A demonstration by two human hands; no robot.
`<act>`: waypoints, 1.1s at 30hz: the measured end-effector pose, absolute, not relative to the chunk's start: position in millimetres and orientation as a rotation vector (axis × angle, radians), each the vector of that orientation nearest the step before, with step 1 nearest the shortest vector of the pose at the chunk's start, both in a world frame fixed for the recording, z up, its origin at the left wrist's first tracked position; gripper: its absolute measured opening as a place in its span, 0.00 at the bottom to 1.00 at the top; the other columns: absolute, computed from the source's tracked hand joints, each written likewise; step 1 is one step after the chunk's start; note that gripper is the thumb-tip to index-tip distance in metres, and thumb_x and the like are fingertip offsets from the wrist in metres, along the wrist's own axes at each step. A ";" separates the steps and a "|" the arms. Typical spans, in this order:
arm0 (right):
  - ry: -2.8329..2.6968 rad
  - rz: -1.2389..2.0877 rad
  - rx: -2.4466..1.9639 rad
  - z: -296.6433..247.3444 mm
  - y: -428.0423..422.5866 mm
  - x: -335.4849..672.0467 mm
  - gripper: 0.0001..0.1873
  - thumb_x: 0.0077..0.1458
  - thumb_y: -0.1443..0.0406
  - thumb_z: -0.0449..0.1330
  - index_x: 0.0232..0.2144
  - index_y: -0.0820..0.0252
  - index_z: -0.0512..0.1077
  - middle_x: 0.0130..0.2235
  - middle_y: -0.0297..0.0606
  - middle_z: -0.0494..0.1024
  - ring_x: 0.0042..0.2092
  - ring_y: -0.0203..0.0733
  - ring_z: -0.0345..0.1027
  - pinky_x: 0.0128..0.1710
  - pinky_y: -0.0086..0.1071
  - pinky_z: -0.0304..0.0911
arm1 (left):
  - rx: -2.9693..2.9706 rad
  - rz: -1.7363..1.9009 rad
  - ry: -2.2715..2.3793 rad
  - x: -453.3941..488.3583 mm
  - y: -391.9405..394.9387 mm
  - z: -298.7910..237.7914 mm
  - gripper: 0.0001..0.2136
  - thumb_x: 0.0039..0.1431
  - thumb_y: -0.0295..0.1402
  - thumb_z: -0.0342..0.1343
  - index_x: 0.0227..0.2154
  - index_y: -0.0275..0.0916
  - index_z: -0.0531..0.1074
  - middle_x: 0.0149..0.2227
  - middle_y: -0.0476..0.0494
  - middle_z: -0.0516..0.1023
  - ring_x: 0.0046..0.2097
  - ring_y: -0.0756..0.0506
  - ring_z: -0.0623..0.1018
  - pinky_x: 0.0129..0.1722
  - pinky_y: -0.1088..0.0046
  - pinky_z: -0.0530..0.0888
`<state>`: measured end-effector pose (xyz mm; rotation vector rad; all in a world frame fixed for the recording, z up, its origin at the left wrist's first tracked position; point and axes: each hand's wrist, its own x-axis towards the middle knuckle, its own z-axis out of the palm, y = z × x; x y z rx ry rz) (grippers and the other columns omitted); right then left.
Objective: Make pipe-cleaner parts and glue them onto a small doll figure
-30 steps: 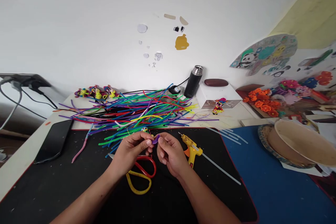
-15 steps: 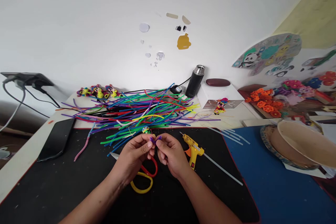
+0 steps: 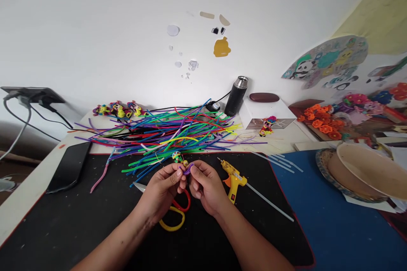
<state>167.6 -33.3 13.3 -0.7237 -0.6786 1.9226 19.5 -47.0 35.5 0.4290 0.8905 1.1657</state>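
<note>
Between my fingertips is a short piece of purple pipe cleaner (image 3: 187,170), curved into a small arc. My left hand (image 3: 165,186) pinches one end of it, and my right hand (image 3: 205,184) pinches the other. Just beyond the fingers, a small figure with green and yellow parts (image 3: 177,157) lies on the black mat, partly hidden by my hands. Scissors with one red and one yellow handle (image 3: 173,224) lie under my left hand. To the right of my right hand rests a yellow glue gun (image 3: 234,180) with a clear glue stick in its back.
A pile of colourful pipe cleaners (image 3: 165,135) spreads behind the mat. A phone (image 3: 69,167) lies left. A black thermos (image 3: 236,96) and a white box (image 3: 267,114) stand at the back, with finished figures (image 3: 121,110) nearby. A large bowl (image 3: 365,169) is at right.
The purple piece now shows as a smoother arc between my fingers. The camera view has shifted slightly, and more of the small green-and-yellow figure shows behind my hands.
</note>
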 end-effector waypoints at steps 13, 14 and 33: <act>-0.726 2.018 -0.624 13.8 -29.0 175.3 0.19 0.55 0.52 0.73 0.31 0.59 0.73 0.13 0.17 0.56 0.14 0.25 0.42 0.15 0.23 0.38 | 0.540 1.075 0.893 15.5 -37.1 40.9 0.16 0.41 0.37 0.80 0.26 0.33 0.82 0.20 0.47 0.76 0.22 0.54 0.72 0.21 0.82 0.68; -0.733 2.011 -0.630 13.6 -28.8 175.5 0.19 0.54 0.52 0.73 0.31 0.59 0.73 0.13 0.17 0.56 0.14 0.25 0.42 0.15 0.23 0.38 | 0.549 1.070 0.903 14.3 -36.0 41.0 0.16 0.41 0.38 0.80 0.26 0.33 0.82 0.20 0.47 0.76 0.22 0.54 0.72 0.21 0.82 0.67; -0.749 1.994 -0.709 14.1 -28.6 173.4 0.20 0.53 0.51 0.74 0.31 0.60 0.74 0.14 0.19 0.60 0.15 0.26 0.45 0.16 0.24 0.39 | 0.555 1.079 0.856 12.4 -40.9 33.1 0.15 0.45 0.38 0.79 0.28 0.35 0.82 0.21 0.48 0.76 0.22 0.54 0.71 0.23 0.82 0.68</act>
